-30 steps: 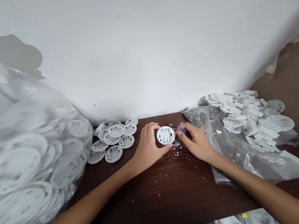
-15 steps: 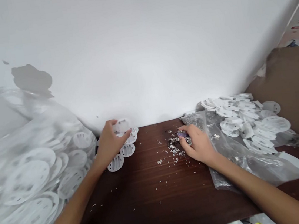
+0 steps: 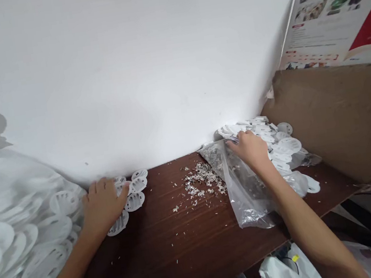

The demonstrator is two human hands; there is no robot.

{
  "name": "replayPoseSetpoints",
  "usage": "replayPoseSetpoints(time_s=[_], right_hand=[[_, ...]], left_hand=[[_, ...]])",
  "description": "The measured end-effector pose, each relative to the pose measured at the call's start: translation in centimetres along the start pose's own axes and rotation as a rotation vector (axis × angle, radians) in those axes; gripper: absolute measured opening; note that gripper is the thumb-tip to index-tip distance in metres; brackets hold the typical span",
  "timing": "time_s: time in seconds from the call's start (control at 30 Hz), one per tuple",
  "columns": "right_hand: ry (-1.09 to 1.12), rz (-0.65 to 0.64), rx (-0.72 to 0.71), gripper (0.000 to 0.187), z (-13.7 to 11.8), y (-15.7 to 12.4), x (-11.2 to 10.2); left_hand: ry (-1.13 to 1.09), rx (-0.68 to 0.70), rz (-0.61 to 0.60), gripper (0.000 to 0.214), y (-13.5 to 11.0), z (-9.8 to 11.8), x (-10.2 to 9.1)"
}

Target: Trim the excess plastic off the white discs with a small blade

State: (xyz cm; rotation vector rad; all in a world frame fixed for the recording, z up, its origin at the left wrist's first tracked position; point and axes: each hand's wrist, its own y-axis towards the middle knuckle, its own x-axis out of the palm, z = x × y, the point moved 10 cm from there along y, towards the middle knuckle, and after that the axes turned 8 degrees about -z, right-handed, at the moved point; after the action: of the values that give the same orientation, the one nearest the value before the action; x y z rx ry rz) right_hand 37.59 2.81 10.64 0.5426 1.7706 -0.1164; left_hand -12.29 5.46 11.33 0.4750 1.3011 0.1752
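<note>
Slotted white plastic discs (image 3: 135, 202) lie in a small pile under our spread, unclenched left fingers (image 3: 104, 187); our right fingers (image 3: 246, 138) curl on a clear plastic bag (image 3: 246, 195), grip unclear; metal clips (image 3: 203, 178) scatter across the dark wooden surface (image 3: 174, 247) between.

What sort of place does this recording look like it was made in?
Probably a small manual assembly workspace, perhaps piecework: a bulk bag of white slotted plastic discs, a narrow dark wooden bench, and small metal pieces scattered beside a clear plastic bag.
</note>
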Motion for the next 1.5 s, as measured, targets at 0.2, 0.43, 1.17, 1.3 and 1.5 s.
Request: replayPoseSetpoints(time_s=[0.2, 0.43, 1.17, 1.3, 1.5], right_hand=[[-0.089, -0.232, 0.262, 0.055, 5.2, 0.3, 1.1], [-0.064, -0.145, 0.171, 0.052, 3.5, -0.6, -0.5], [1.569, -1.087, -0.185, 0.034, -14.7, -12.3, 10.6], [1.382, -0.736, -0.267, 0.027, -12.1, -8.7, 8.5], [0.769, -0.184, -0.517, 0.024, -10.0, -5.6, 3.8]], left_hand=[[0.002, 0.199, -0.013, 0.036, -1.7, 7.8, 0.7], [-0.160, 0.361, -0.018, 0.030, -5.1, 10.1, 2.6], [-1.395, 0.066, -0.283, 0.040, -4.6, 16.1, 7.5], [-1.432, -0.017, -0.291, 0.042, -3.8, 14.5, 9.7], [-1.466, -0.232, -0.303, 0.046, -3.4, 11.8, 12.4]])
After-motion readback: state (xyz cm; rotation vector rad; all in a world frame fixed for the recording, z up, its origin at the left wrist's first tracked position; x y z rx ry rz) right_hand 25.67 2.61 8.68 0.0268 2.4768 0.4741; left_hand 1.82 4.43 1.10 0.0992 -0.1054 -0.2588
